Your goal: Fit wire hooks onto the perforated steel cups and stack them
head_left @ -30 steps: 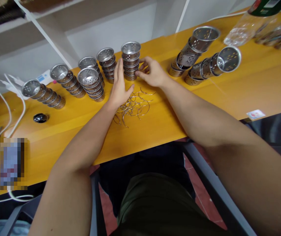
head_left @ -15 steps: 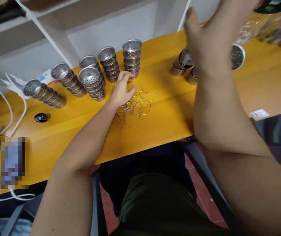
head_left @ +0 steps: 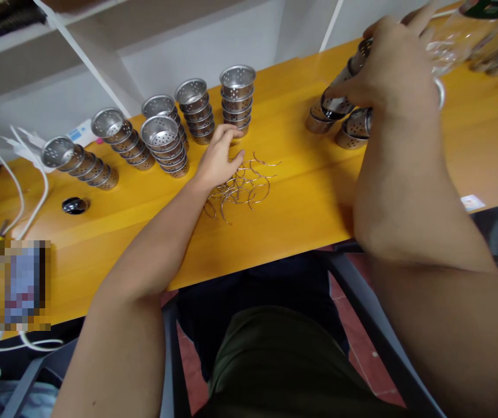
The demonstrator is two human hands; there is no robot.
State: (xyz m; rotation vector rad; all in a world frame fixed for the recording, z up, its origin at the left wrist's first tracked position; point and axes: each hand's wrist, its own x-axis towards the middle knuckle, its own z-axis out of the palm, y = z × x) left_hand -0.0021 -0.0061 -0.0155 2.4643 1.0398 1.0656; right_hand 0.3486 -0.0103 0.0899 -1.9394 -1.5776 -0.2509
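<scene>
Desk [head_left: 310, 203] far edge: cups [head_left: 237, 92]. Left hand [head_left: 218, 159] half open beside wires [head_left: 242, 187]; right hand [head_left: 394, 69] at stack [head_left: 340, 104], grip unclear. Sticker [head_left: 472, 202] illegible.

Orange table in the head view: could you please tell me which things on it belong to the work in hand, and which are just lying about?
Seemingly in the work:
- stacked perforated metal cups, some by each hand
- curved wires beside the left hand

Seemingly lying about:
- black round object
- white cable
- green-labelled bottle
</scene>
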